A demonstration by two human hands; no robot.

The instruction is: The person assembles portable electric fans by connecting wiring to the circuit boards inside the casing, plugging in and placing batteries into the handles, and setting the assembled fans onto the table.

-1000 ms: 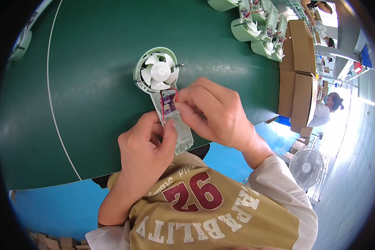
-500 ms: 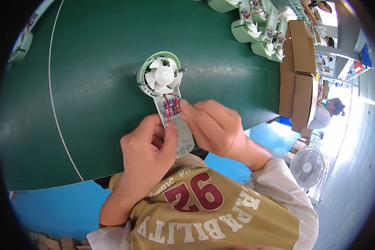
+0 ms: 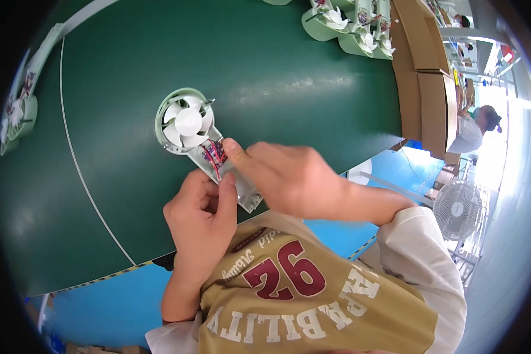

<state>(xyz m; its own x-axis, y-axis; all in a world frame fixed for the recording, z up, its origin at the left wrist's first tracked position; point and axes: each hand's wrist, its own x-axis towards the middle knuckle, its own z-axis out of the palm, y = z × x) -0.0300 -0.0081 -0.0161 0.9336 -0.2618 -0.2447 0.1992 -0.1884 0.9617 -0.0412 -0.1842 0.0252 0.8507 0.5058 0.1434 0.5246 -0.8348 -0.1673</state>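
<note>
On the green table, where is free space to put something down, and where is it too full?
The green table lies bare between the small fan unit and the row of fan units at its far edge, also left of the white line. It is crowded at the near edge, where the left hand and right hand work.

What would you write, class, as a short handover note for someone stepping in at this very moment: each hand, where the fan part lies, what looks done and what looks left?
Left hand: grips the near end of the clear plastic handle section, thumb on top.
Right hand: index fingertip pressing at the red and dark wires in the handle.
The small pale green round fan with white blades lies flat on the green table, near its front edge.
Done: blades sit in the housing.
Left: wires lie exposed; the handle looks uncovered.
More fan units stand at the far edge.
</note>
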